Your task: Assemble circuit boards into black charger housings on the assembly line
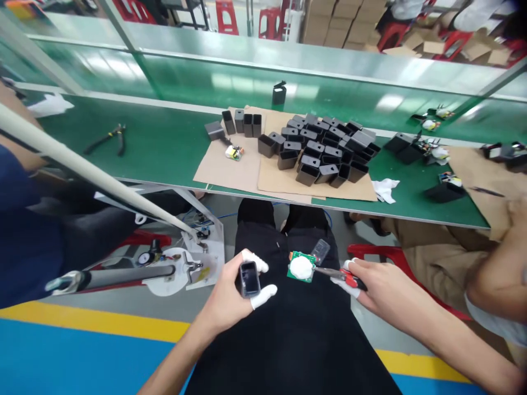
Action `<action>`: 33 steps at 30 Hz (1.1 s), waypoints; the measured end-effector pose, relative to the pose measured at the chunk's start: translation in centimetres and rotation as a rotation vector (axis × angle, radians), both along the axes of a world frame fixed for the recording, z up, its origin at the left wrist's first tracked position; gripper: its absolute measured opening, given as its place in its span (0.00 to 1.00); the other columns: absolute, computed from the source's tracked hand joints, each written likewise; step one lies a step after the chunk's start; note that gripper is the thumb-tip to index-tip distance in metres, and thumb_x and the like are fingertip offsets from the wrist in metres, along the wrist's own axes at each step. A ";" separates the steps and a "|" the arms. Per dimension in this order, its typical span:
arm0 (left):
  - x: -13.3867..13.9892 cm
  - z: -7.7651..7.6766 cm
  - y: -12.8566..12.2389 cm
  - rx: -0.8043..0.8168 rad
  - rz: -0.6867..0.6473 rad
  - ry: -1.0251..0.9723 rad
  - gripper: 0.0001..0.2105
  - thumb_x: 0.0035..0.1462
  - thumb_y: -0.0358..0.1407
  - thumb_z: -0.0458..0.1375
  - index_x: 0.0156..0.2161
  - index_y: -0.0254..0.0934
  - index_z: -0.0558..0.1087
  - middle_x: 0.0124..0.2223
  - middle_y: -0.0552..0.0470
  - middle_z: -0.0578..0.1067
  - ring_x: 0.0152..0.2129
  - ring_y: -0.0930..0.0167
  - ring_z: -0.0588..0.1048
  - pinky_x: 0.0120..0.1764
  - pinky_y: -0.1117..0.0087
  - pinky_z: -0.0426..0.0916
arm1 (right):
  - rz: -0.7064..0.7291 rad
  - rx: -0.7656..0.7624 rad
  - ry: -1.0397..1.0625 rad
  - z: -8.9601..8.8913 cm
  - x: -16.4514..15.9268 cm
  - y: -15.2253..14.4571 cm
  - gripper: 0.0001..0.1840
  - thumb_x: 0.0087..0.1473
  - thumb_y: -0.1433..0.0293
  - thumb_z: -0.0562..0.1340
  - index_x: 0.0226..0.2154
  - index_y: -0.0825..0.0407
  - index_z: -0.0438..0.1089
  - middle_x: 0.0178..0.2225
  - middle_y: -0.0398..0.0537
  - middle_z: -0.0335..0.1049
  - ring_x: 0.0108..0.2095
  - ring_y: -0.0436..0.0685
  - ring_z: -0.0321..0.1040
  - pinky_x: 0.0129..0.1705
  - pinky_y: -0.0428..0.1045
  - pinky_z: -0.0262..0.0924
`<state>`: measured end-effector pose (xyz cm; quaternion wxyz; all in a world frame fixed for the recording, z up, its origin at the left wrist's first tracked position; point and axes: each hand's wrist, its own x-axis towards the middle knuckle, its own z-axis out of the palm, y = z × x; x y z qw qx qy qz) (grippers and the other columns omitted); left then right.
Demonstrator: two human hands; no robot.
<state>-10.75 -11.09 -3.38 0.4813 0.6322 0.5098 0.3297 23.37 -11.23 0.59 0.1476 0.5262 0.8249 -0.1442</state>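
Observation:
My left hand [230,288], with white finger cots on its fingertips, holds a small black plastic case [249,278] with its open end up. My right hand [366,282] is closed around red-handled pliers [335,274]. Their jaw tips reach the edge of a green circuit board [302,267] topped with a white blob; whether they clamp it is too small to tell. Beside the board, a clear plastic piece [321,250] shows above my dark clothing. The case and the board are apart, over my lap.
Many black cases [317,148] stand on cardboard [230,170] on the green bench [164,159]. A small board [234,152] lies beside them. Cutting pliers [109,138] are at left, a crumpled white tissue [385,190] at right. People sit on both sides; a metal pole [102,170] slants at left.

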 end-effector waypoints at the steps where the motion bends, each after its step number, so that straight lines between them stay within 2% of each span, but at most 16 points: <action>1: 1.0 -0.4 0.5 -0.023 0.012 -0.149 0.13 0.57 0.39 0.71 0.42 0.40 0.71 0.44 0.49 0.79 0.40 0.66 0.80 0.44 0.64 0.77 | -0.011 0.000 0.012 0.0 -0.4 0.4 0.14 0.50 0.82 0.59 0.37 0.48 0.67 0.35 0.47 0.77 0.32 0.61 0.77 0.31 0.50 0.51; 2: 2.0 -0.9 1.1 -0.041 0.030 -0.280 0.15 0.56 0.39 0.72 0.42 0.40 0.71 0.46 0.48 0.79 0.42 0.64 0.81 0.46 0.62 0.78 | -0.019 -0.004 0.023 0.0 -0.7 0.7 0.14 0.50 0.82 0.58 0.36 0.49 0.66 0.35 0.46 0.77 0.33 0.61 0.77 0.31 0.50 0.50; 4: 3.8 -1.6 2.2 -0.069 0.079 -0.441 0.17 0.53 0.38 0.74 0.41 0.40 0.71 0.44 0.49 0.79 0.40 0.66 0.81 0.45 0.63 0.79 | -0.032 -0.010 0.043 0.0 -1.2 1.6 0.14 0.49 0.83 0.58 0.34 0.49 0.65 0.34 0.45 0.75 0.33 0.60 0.77 0.31 0.49 0.49; 8: 5.5 -2.1 4.7 -0.071 0.181 -0.487 0.18 0.49 0.37 0.76 0.39 0.40 0.71 0.36 0.56 0.73 0.31 0.72 0.75 0.37 0.69 0.75 | -0.054 0.031 0.134 0.2 -1.8 3.7 0.12 0.55 0.80 0.58 0.38 0.48 0.66 0.34 0.44 0.75 0.32 0.59 0.75 0.31 0.49 0.51; 11: 5.4 -2.0 6.5 -0.053 0.209 -0.496 0.18 0.51 0.38 0.75 0.40 0.41 0.71 0.37 0.57 0.72 0.31 0.72 0.74 0.36 0.70 0.74 | -0.045 0.212 0.183 0.2 -1.8 5.7 0.07 0.61 0.75 0.60 0.42 0.49 0.65 0.37 0.48 0.75 0.34 0.60 0.73 0.34 0.50 0.56; 13: 5.3 -1.8 7.7 -0.042 0.214 -0.507 0.18 0.51 0.38 0.75 0.41 0.41 0.71 0.37 0.57 0.72 0.31 0.73 0.74 0.37 0.69 0.74 | 0.002 0.360 0.155 -0.1 -1.6 7.3 0.05 0.62 0.75 0.59 0.39 0.49 0.64 0.37 0.51 0.73 0.37 0.62 0.72 0.38 0.52 0.58; 15: 5.2 -1.5 8.9 -0.021 0.222 -0.511 0.18 0.52 0.37 0.75 0.41 0.41 0.71 0.38 0.56 0.73 0.32 0.72 0.74 0.39 0.69 0.75 | 0.044 0.433 0.131 -0.5 -1.5 8.8 0.06 0.62 0.76 0.59 0.36 0.49 0.62 0.35 0.50 0.72 0.36 0.62 0.71 0.38 0.52 0.57; 18: 5.3 -1.0 10.8 0.023 0.250 -0.525 0.18 0.51 0.35 0.75 0.41 0.41 0.71 0.38 0.56 0.74 0.32 0.72 0.76 0.40 0.69 0.75 | 0.061 0.419 0.158 -1.1 -1.4 10.9 0.08 0.63 0.74 0.59 0.34 0.47 0.60 0.30 0.44 0.69 0.28 0.58 0.68 0.31 0.50 0.49; 22: 5.5 -0.5 13.0 0.029 0.269 -0.577 0.19 0.49 0.31 0.76 0.41 0.40 0.73 0.38 0.56 0.74 0.31 0.73 0.75 0.39 0.70 0.76 | 0.076 0.306 0.187 -0.7 -1.5 12.9 0.07 0.65 0.75 0.55 0.36 0.47 0.62 0.32 0.43 0.69 0.22 0.54 0.63 0.27 0.50 0.42; 25: 5.8 0.2 14.1 -0.027 0.329 -0.679 0.20 0.48 0.30 0.77 0.42 0.41 0.73 0.38 0.57 0.73 0.32 0.73 0.76 0.41 0.69 0.77 | 0.026 0.256 0.260 0.3 -0.8 13.9 0.08 0.65 0.75 0.56 0.37 0.46 0.64 0.33 0.43 0.71 0.23 0.55 0.65 0.28 0.50 0.45; 28: 6.2 1.1 14.8 -0.132 0.395 -0.812 0.19 0.48 0.34 0.78 0.41 0.42 0.74 0.38 0.56 0.74 0.34 0.71 0.78 0.44 0.65 0.79 | -0.079 0.212 0.390 0.7 1.1 14.3 0.08 0.68 0.70 0.57 0.35 0.46 0.65 0.31 0.43 0.71 0.25 0.56 0.66 0.29 0.49 0.53; 31: 6.5 1.9 15.4 -0.212 0.421 -0.900 0.20 0.48 0.36 0.78 0.42 0.43 0.75 0.38 0.55 0.76 0.36 0.68 0.80 0.46 0.63 0.80 | -0.205 0.197 0.522 0.0 3.4 14.2 0.09 0.71 0.64 0.60 0.36 0.46 0.69 0.32 0.45 0.72 0.30 0.56 0.69 0.33 0.50 0.60; 33: 6.6 2.0 15.8 -0.241 0.440 -0.920 0.20 0.46 0.38 0.78 0.42 0.43 0.75 0.37 0.55 0.76 0.37 0.67 0.81 0.46 0.63 0.80 | -0.290 0.260 0.605 -0.9 4.7 13.9 0.08 0.70 0.63 0.62 0.38 0.46 0.72 0.37 0.47 0.73 0.35 0.58 0.72 0.39 0.51 0.64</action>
